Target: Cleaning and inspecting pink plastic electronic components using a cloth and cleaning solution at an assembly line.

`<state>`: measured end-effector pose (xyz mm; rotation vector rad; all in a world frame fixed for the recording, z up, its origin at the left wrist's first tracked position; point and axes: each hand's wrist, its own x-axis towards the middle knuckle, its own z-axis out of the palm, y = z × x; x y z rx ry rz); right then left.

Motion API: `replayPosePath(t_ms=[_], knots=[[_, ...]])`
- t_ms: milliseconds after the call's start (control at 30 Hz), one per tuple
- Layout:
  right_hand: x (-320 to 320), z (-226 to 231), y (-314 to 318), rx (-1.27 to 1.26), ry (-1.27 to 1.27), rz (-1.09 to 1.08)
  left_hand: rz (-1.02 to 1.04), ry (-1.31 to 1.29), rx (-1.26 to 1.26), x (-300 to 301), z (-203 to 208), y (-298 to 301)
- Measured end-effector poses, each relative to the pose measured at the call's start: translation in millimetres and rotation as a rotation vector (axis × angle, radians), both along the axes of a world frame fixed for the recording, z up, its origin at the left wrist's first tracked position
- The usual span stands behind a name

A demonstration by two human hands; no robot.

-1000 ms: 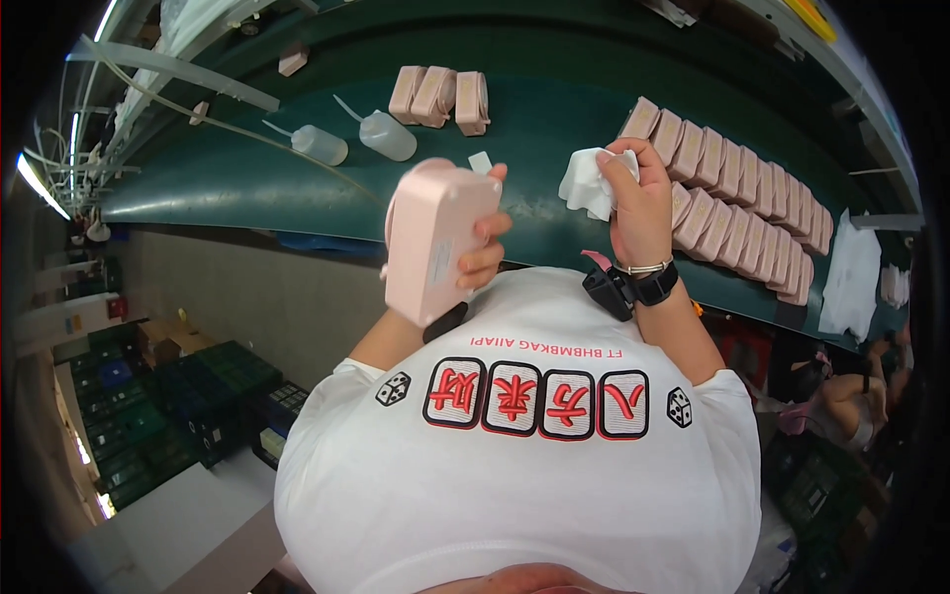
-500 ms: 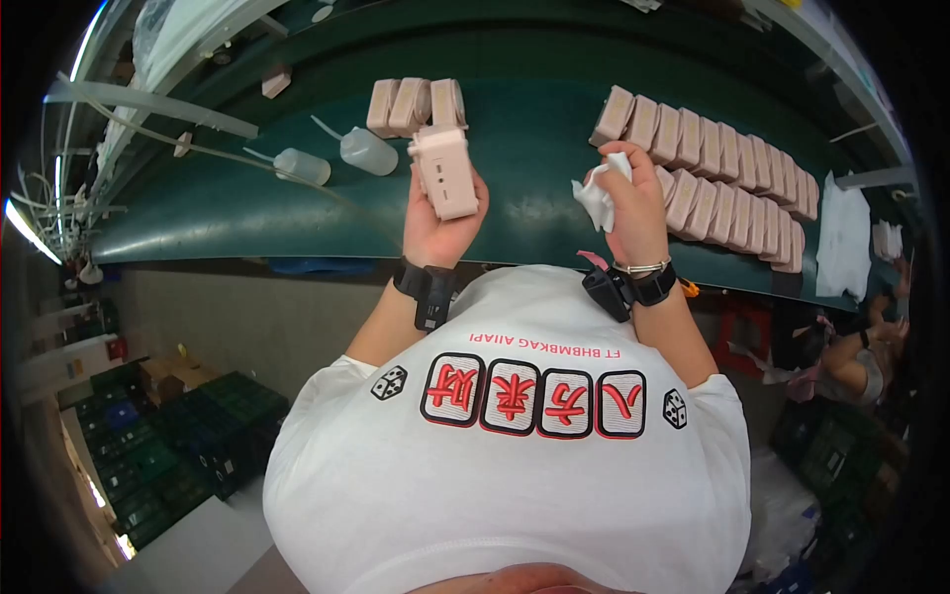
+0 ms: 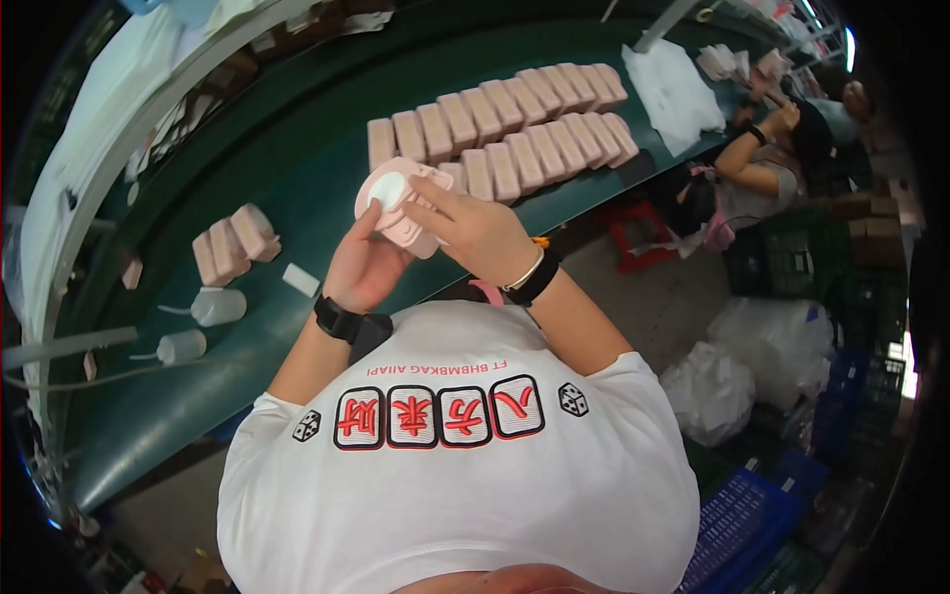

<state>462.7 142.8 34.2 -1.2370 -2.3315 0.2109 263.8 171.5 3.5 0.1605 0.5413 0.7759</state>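
**Both hands on a pink case over the green belt**

The left hand (image 3: 364, 269) cups a pink case (image 3: 399, 206) from below, thumb up along its near edge, the other fingers curled out of sight behind it. The right hand (image 3: 477, 233) comes in from the other side, fingers pressed together and laid across the case's right half, fingertips on its face beside a pale round patch. Whether there's a cloth tucked under those fingers, can't tell. The case sits tilted, held just above the near edge of the belt (image 3: 297, 148), right in front of the chest.

Just behind it, a double row (image 3: 505, 139) of matching pink cases stands packed side by side, running off to the right. Well to the left, a small cluster (image 3: 236, 243) of three more cases, with a little white block (image 3: 301, 280) near it. Further left, two white squeeze bottles (image 3: 203, 327) lie on the belt. A white cloth (image 3: 673, 89) is spread at the row's far end, and beyond it a co-worker (image 3: 767, 163) bends over the belt. Down to the right on the floor, clear plastic bags (image 3: 752, 366) and blue crates (image 3: 752, 515).
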Motion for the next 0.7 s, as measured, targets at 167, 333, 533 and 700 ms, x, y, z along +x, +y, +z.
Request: replayPosePath(t_ms=[167,333,533,700], knots=[[149.2,-6.4,-10.1,0.164,0.356,-0.418,-0.236,0.053,0.173,64.4,10.3,16.6],[327.9,-82.6,-4.9,0.195,0.803,-0.921,-0.227,-0.082,0.014,99.1,-15.0,24.6],[519.8,-219.4,35.3,0.098,0.997,-1.123,0.044,0.013,-0.231,87.7,-67.6,6.7],[559.8,-275.3,96.4,-0.126,1.085,-1.119,0.359,0.146,-0.349,53.9,-98.3,-41.5]])
